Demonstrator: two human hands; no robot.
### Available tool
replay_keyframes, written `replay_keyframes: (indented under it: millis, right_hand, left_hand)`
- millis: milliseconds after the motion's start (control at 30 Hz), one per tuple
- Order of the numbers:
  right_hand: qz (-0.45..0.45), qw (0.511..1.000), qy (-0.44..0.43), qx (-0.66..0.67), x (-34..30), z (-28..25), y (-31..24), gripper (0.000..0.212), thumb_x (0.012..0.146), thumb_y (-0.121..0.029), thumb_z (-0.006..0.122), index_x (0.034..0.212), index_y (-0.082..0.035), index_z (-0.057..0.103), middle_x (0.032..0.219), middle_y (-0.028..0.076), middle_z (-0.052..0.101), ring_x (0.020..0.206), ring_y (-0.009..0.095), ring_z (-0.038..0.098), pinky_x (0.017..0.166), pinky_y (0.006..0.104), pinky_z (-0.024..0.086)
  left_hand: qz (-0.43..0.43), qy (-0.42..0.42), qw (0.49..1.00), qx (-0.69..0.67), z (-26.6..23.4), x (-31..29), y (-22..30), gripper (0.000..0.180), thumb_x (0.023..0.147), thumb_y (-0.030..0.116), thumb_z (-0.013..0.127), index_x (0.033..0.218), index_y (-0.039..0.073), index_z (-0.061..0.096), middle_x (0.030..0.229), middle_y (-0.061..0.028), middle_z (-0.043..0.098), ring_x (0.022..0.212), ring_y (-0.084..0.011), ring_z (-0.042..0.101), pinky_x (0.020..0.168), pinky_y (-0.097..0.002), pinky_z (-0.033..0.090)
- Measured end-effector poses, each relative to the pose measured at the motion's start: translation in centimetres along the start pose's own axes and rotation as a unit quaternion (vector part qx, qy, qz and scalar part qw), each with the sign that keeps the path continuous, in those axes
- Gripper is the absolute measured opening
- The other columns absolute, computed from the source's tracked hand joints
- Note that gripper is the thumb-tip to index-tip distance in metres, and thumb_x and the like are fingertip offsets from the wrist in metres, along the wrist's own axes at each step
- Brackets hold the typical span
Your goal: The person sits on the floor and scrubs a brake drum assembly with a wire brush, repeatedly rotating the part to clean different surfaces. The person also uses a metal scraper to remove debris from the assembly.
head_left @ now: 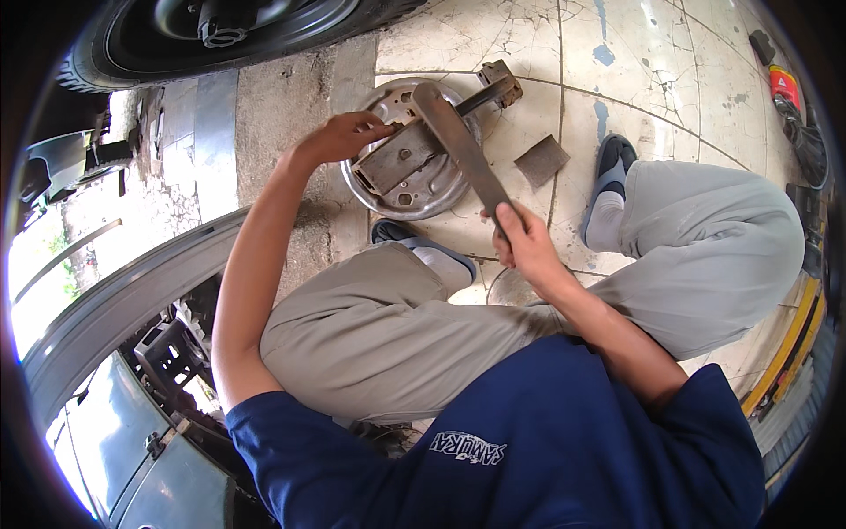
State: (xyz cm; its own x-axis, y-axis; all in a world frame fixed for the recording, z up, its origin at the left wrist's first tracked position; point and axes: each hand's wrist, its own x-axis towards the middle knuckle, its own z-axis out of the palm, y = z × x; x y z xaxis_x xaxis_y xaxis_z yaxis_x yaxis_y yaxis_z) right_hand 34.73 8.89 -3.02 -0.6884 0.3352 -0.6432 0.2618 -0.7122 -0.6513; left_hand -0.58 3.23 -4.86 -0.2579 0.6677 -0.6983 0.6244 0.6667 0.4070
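My right hand (522,236) is closed around the lower end of a long, flat, brown bar (463,145) with a rounded far end. The bar slants up and left across a rusty metal block assembly (385,166), which lies on a round grey metal plate (423,204) with holes. A dark shaft (480,97) runs from behind the bar to a rusty end block (504,85). At the assembly's upper left edge, my left hand (352,137) reaches in with its fingers stretched out and apart, the tips touching near the edge. The fingertips' exact contact is hard to make out.
A dark brown square sheet (542,161) lies on the cracked tile floor, right of the plate. A vehicle wheel (220,40) stands at the upper left. My sandalled feet (608,189) flank the work area. A red-and-black object (784,88) is at the far right.
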Motion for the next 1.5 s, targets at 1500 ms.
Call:
replay_keyframes:
  millis: [1500]
  right_hand:
    - [0.073,0.994,-0.076,0.021,-0.4,0.5,-0.4,0.038,0.102,-0.046,0.05,0.105,-0.009,0.056,0.065,-0.005,0.044,0.053,0.004,0.038,0.047,0.0215,0.029]
  left_hand:
    - [-0.05,-0.059,0.994,0.073,-0.1,-1.5,0.7,0.058,0.1,0.057,0.042,0.135,0.013,0.057,0.13,-0.0181,0.061,0.12,-0.0326,0.058,0.104,-0.0384,0.042]
